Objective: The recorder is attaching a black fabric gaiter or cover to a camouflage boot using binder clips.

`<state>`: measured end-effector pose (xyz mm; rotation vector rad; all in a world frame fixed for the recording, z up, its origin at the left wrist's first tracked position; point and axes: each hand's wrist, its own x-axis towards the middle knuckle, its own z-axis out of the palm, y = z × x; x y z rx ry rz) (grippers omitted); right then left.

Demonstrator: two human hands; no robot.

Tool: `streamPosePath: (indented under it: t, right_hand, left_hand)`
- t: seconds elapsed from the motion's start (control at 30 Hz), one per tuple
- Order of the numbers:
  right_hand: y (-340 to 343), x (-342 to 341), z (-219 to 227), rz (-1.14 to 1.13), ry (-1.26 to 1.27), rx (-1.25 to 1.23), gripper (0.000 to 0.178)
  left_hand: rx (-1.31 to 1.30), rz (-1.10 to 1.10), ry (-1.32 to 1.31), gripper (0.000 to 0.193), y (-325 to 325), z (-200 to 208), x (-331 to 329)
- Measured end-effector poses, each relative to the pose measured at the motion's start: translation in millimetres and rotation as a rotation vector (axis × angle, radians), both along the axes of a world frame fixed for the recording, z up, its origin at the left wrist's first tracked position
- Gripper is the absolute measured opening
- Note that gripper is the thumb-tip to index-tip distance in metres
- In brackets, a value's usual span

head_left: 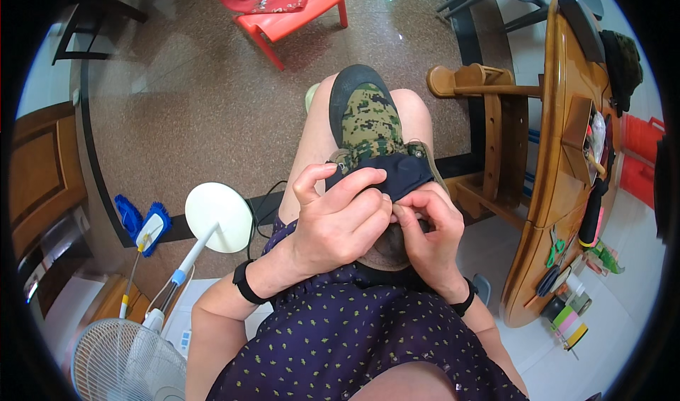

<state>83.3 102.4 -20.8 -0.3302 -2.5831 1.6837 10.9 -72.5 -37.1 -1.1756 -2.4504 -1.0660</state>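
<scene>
A camouflage-cloth shoe (371,117) with a dark rubber toe cap rests on my lap, its toe pointing away from me. Dark navy cloth (407,176) bulges up at the shoe's opening. From the left, my left hand (342,220) reaches over it with curled fingers, their tips pinched together close to the cloth's near edge; whatever is between them is too small to make out. My right hand (430,232) grips the shoe's dark cloth edge between thumb and fingers. The two hands' fingertips almost meet. Part of the heel and inside of the shoe is hidden beneath them.
On the right stands a wooden table (528,259) bearing green scissors (554,249), a wooden box (578,130) and thread spools. A red chair (294,22) is ahead. At left are a white fan (120,358), a round white stand base (218,217) and a blue mop (152,229).
</scene>
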Motion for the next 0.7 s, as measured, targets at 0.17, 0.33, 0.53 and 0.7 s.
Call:
streamPosePath:
  t: [0.17,0.33,0.53,0.7]
  right_hand:
    - [0.1,3.8,-0.8,-0.040,-0.045,-0.060,0.012]
    - [2.8,4.7,6.1,0.048,-0.091,0.032,0.013]
    - [2.8,10.9,0.7,0.021,-0.127,-0.010,0.011]
    - [4.8,11.5,1.0,0.039,-0.098,0.011,0.010]
  left_hand:
    - [0.032,0.059,0.054,0.017,1.2,-5.2,4.2]
    - [0.049,0.110,0.051,0.011,2.1,-6.2,7.6]
    - [0.034,0.104,0.068,0.018,0.9,-6.0,6.2]
    - [0.032,0.096,0.076,0.018,0.5,-5.7,6.2]
